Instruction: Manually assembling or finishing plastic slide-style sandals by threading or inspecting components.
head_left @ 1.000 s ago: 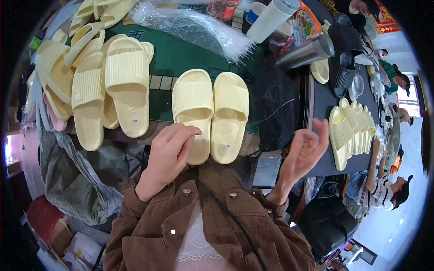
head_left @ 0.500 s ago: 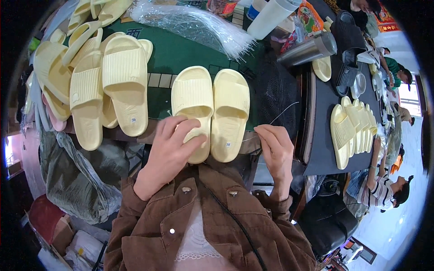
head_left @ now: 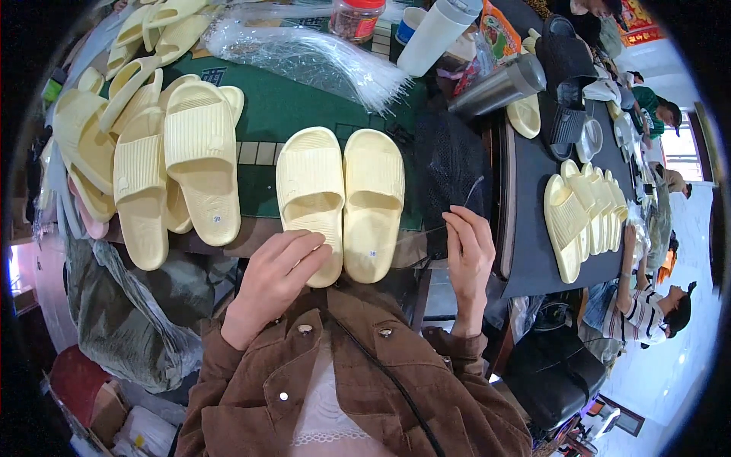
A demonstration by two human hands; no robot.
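Observation:
Side by side at the table's front edge lie two pale yellow slide slippers, the left slipper [head_left: 310, 175] and the right slipper [head_left: 373, 179], toes pointing away. My left hand [head_left: 276, 273] is over the left slipper's heel, fingers curled and pressed together; anything inside them is hidden. To the right of the pair, my right hand [head_left: 470, 255] pinches a thin clear plastic strand [head_left: 478, 183] whose end sticks up above the fingertips. A tangled bundle of similar clear strands [head_left: 304, 57] lies farther back on the green table mat [head_left: 259, 114].
More yellow slippers [head_left: 202, 164] are piled at the left. Behind are a red-lidded jar [head_left: 356, 17], a white tumbler [head_left: 438, 34] and a steel flask [head_left: 502, 84]. On the dark table at right stands a row of yellow slippers [head_left: 567, 221]; people sit beyond it.
The view has shifted slightly, moving the scene down and left. My left fingers have drawn together at the slipper's heel. My right hand still pinches the strand, now held more upright.

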